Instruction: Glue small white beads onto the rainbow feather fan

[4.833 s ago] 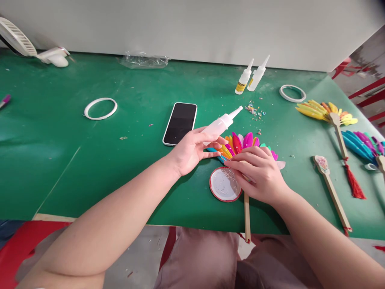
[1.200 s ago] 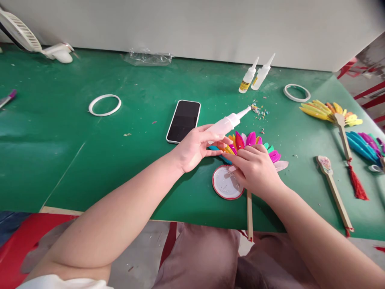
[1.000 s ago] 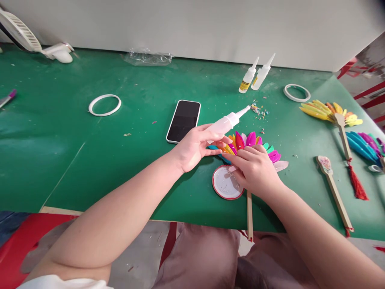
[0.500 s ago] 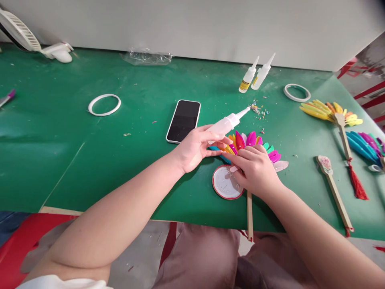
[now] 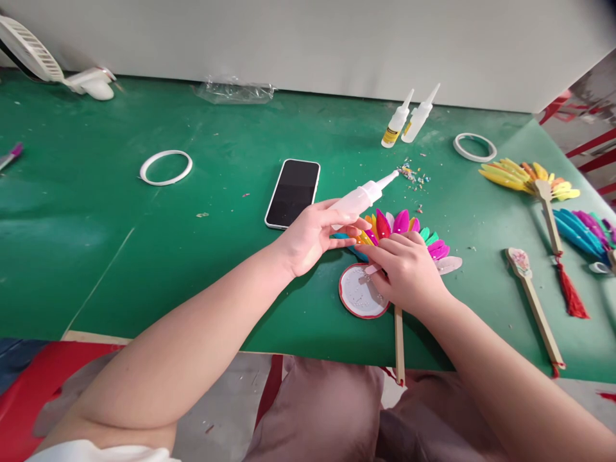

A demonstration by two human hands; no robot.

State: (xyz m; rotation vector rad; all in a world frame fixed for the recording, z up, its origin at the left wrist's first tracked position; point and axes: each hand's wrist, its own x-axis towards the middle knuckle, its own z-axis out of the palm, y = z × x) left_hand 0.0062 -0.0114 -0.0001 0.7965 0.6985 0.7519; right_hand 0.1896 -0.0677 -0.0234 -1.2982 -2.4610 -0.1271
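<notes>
My left hand is wrapped round a translucent glue bottle, its long nozzle tilted up to the right. Below that nozzle a fan of multicoloured petals, dotted with small white beads, lies on the table, and its wooden handle points toward me. My right hand rests over the fan's middle with the fingers curled in and the index fingertip at the left petals. Whatever is between its fingers is hidden. Partly under my right hand sits a round white dish with a red rim and tiny beads in it.
A phone lies on the green table beyond my left hand. Two glue bottles stand at the back near scattered crumbs. To the right are a yellow fan, a wooden stick and a tape roll.
Almost nothing differs. Both hands hold nearly the same pose, with only a slight shift of my right fingers over the fan and dish.
</notes>
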